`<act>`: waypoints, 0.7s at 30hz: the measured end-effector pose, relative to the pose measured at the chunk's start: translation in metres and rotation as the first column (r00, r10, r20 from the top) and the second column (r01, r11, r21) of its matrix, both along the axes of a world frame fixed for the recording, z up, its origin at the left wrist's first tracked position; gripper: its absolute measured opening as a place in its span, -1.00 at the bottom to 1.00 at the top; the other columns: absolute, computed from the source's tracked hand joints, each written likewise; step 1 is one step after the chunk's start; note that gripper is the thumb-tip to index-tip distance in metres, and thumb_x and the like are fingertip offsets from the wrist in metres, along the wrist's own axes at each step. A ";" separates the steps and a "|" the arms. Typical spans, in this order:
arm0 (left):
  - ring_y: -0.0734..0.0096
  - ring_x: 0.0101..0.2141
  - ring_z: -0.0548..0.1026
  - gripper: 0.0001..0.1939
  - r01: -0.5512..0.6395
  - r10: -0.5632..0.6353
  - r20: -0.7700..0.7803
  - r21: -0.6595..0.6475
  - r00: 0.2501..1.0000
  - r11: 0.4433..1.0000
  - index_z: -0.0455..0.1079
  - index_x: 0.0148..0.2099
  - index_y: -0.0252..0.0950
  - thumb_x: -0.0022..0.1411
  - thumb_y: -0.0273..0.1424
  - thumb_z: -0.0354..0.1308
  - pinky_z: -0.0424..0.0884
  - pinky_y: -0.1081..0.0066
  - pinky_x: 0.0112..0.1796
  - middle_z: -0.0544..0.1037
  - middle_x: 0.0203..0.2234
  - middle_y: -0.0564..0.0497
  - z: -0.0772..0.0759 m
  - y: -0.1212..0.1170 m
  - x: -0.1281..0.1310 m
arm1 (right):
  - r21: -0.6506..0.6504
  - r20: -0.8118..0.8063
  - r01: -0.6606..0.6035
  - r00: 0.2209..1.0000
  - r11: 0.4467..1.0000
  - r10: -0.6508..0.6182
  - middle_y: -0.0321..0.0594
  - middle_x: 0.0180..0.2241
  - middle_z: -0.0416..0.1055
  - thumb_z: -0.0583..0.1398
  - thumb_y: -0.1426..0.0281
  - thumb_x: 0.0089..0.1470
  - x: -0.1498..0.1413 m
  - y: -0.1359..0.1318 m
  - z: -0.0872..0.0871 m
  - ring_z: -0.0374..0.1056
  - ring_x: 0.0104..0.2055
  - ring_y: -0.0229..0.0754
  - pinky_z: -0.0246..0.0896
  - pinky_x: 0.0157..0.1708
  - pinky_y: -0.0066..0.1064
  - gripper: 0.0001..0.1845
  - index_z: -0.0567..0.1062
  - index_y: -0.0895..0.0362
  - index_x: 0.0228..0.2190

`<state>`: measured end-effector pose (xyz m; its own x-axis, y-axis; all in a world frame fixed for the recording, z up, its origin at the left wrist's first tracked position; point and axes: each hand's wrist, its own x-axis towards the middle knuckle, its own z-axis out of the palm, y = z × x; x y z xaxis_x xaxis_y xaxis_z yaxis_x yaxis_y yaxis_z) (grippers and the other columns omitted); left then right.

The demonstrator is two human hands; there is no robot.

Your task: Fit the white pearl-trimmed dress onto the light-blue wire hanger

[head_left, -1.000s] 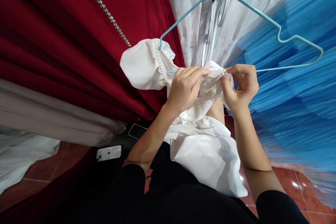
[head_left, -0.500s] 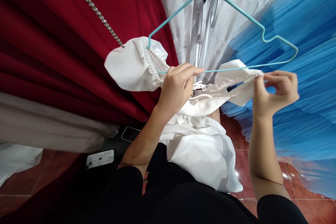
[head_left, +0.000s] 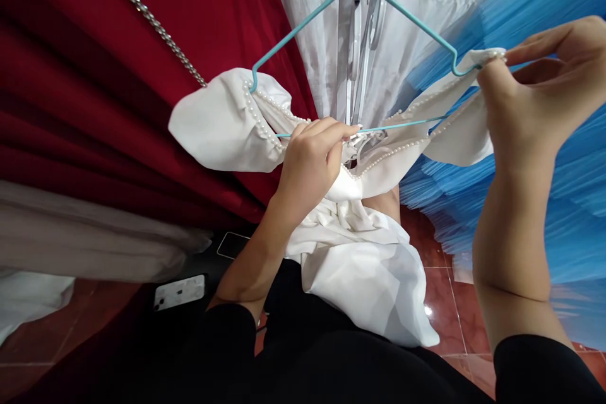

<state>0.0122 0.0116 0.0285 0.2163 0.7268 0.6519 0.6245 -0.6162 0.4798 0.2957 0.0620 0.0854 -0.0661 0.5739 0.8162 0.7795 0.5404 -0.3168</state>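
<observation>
A white garment (head_left: 369,265) with pearl-trimmed edges hangs from a teal wire hanger (head_left: 303,19). Its left puff sleeve (head_left: 218,123) sits over the hanger's left end. My left hand (head_left: 310,161) is closed on the garment's neckline at the hanger's bottom bar. My right hand (head_left: 549,85) is raised at the hanger's right shoulder and pinches the pearl-edged right sleeve (head_left: 461,123) against the wire there. The rest of the garment drapes down over my lap.
A dark red dress (head_left: 95,107) with a silver chain (head_left: 146,12) hangs at left, a white dress (head_left: 326,31) behind the hanger, a blue pleated tulle dress (head_left: 534,202) at right. A phone (head_left: 180,291) lies on the red tiled floor (head_left: 440,303). Grey-white fabric (head_left: 71,246) lies low left.
My right hand has drawn the right sleeve out from the centre, up and to the right, to the hanger's right shoulder. My left hand has kept its hold at the neckline.
</observation>
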 end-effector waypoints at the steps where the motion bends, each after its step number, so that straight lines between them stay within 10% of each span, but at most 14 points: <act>1: 0.29 -0.17 0.57 -0.66 -0.008 0.008 -0.007 -0.002 1.000 1.000 0.54 -0.05 -0.21 0.37 -0.64 0.01 0.34 0.25 -0.10 0.65 -0.23 0.02 -0.001 0.000 0.001 | 0.047 -0.053 0.066 0.997 0.997 -0.064 -0.23 -0.34 0.44 0.23 0.38 0.13 -0.012 0.002 0.003 0.37 -0.26 0.02 0.28 -0.37 -0.06 -0.90 0.49 -0.13 -0.35; 8: 0.29 -0.17 0.57 -0.66 -0.053 0.054 -0.026 0.023 0.998 0.998 0.54 -0.04 -0.22 0.37 -0.64 0.01 0.32 0.25 -0.09 0.65 -0.24 0.04 -0.007 0.005 0.002 | 0.135 -0.147 0.015 0.989 0.991 0.005 -0.20 -0.20 0.40 0.24 0.56 0.00 -0.069 -0.020 0.004 0.30 -0.25 -0.18 0.15 -0.49 -0.34 -0.74 0.53 0.00 -0.27; 14: 0.29 -0.13 0.57 -0.64 -0.043 0.044 -0.021 0.050 0.999 0.998 0.53 -0.01 -0.19 0.37 -0.64 0.01 0.36 0.22 -0.04 0.65 -0.15 0.03 -0.010 0.007 -0.002 | -0.274 -0.035 -0.310 0.949 0.910 0.313 -0.29 -0.21 0.42 0.22 0.38 0.19 -0.103 -0.035 -0.054 0.15 -0.51 -0.43 0.20 -0.46 -0.44 -0.75 0.50 0.04 -0.08; 17: 0.30 -0.08 0.57 -0.65 -0.038 0.031 0.055 0.148 0.998 0.988 0.53 -0.02 -0.14 0.39 -0.62 0.01 0.41 0.17 0.03 0.63 -0.12 0.04 -0.018 0.004 -0.005 | -0.182 -0.127 -0.324 0.944 0.928 0.305 -0.30 -0.31 0.39 0.16 0.36 0.27 -0.112 -0.030 -0.079 0.17 -0.48 -0.39 0.25 -0.42 -0.43 -0.79 0.54 0.02 -0.09; 21: 0.19 0.12 0.45 -0.74 -0.353 0.244 0.291 0.426 0.925 0.833 0.52 -0.08 -0.12 0.38 -0.54 0.06 0.33 -0.01 0.22 0.49 -0.02 -0.01 -0.028 0.005 -0.021 | -0.059 -0.285 -0.333 0.909 0.941 0.304 -0.29 -0.33 0.40 0.16 0.35 0.29 -0.115 -0.027 -0.088 0.17 -0.47 -0.38 0.27 -0.41 -0.39 -0.78 0.58 -0.01 -0.10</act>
